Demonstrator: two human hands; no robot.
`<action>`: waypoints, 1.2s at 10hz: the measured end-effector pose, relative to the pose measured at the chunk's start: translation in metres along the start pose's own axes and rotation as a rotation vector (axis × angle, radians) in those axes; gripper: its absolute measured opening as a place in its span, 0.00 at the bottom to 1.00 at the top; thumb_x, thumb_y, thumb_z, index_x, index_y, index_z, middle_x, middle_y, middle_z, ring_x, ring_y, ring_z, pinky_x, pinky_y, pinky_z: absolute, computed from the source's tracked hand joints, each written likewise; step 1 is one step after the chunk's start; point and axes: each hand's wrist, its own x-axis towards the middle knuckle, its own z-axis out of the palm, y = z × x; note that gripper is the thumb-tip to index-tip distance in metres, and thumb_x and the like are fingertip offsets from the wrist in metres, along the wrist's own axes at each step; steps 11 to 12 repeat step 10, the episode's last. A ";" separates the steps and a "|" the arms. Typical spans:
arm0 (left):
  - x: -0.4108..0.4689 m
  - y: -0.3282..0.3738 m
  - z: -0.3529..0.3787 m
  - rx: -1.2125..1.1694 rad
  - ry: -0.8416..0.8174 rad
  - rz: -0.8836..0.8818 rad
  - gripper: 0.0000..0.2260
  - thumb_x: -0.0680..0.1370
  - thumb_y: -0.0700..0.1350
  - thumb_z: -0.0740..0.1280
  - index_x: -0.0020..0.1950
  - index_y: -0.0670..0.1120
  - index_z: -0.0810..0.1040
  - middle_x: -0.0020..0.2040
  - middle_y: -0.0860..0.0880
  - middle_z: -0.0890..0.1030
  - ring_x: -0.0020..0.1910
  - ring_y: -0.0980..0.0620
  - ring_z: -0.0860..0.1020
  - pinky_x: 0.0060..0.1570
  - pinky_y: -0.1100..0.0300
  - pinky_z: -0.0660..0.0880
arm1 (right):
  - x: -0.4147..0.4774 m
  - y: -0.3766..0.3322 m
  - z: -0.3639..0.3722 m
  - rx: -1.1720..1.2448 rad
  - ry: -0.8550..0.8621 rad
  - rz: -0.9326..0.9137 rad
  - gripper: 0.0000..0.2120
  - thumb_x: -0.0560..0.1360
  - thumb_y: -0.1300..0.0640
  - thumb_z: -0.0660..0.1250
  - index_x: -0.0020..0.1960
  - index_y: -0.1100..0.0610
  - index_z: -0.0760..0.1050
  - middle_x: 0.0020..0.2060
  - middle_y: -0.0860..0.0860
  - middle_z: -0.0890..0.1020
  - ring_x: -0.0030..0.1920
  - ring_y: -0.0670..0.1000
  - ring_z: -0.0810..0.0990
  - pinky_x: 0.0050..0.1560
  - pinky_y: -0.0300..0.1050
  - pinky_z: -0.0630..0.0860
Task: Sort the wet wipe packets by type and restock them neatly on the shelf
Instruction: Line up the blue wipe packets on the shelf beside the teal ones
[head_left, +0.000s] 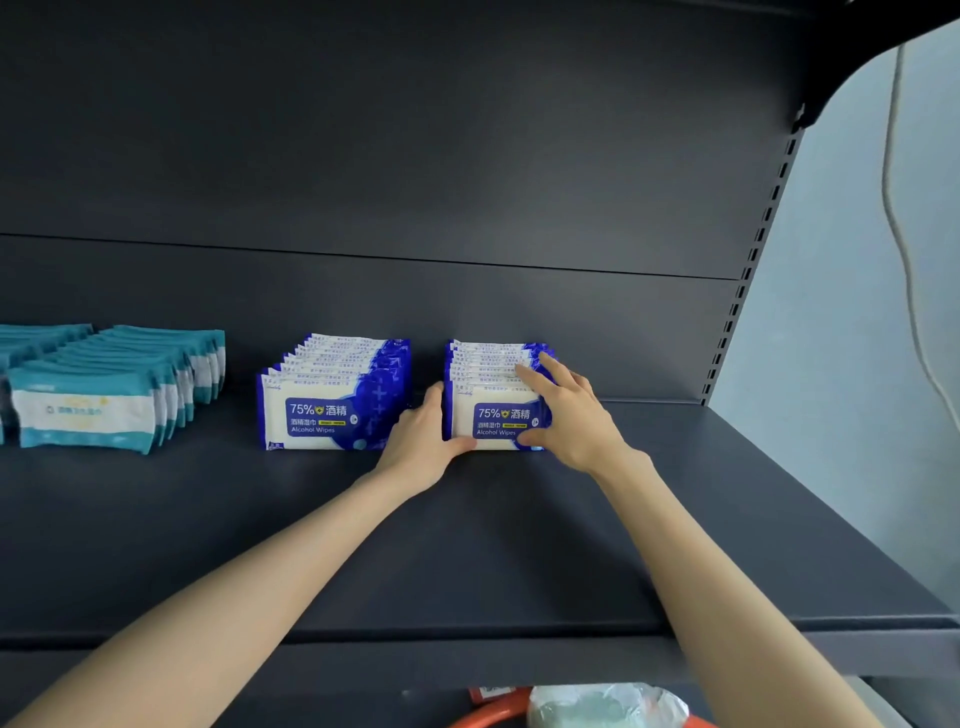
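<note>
Two upright rows of blue-and-white alcohol wipe packets stand on the dark shelf (519, 545): a left row (332, 405) and a right row (493, 395). My left hand (423, 441) presses flat against the right row's left side, its thumb along the front packet's bottom edge. On the row's right side and top lies my right hand (569, 410), fingers spread over the packets and thumb at the lower front corner. Further left, teal-and-white wipe packets (119, 389) stand in rows.
The shelf's dark back panel (415, 182) rises behind the rows. A slotted upright (748, 270) marks the right end, beside a pale wall with a hanging cable (904, 234). Below the shelf edge an orange basket rim (488, 714) and a clear plastic bag (608, 706) show.
</note>
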 end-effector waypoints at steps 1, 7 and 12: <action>0.003 0.001 0.002 0.071 0.016 -0.013 0.33 0.75 0.47 0.70 0.76 0.46 0.56 0.68 0.45 0.72 0.66 0.46 0.71 0.62 0.50 0.70 | 0.000 -0.003 0.001 -0.043 0.002 0.001 0.37 0.75 0.53 0.70 0.77 0.47 0.52 0.77 0.49 0.51 0.74 0.56 0.55 0.64 0.58 0.71; 0.011 -0.005 0.004 0.135 -0.020 -0.016 0.33 0.76 0.50 0.68 0.76 0.47 0.55 0.65 0.45 0.74 0.61 0.45 0.74 0.59 0.47 0.74 | 0.004 -0.010 0.002 -0.126 -0.030 0.037 0.36 0.76 0.51 0.68 0.76 0.47 0.50 0.76 0.51 0.50 0.69 0.57 0.61 0.62 0.56 0.73; -0.016 0.006 -0.021 0.181 -0.013 0.027 0.18 0.79 0.49 0.65 0.66 0.43 0.68 0.64 0.47 0.75 0.63 0.46 0.73 0.55 0.54 0.71 | -0.011 -0.029 -0.003 -0.188 0.066 0.082 0.38 0.75 0.45 0.67 0.77 0.49 0.51 0.77 0.54 0.43 0.76 0.60 0.45 0.73 0.57 0.53</action>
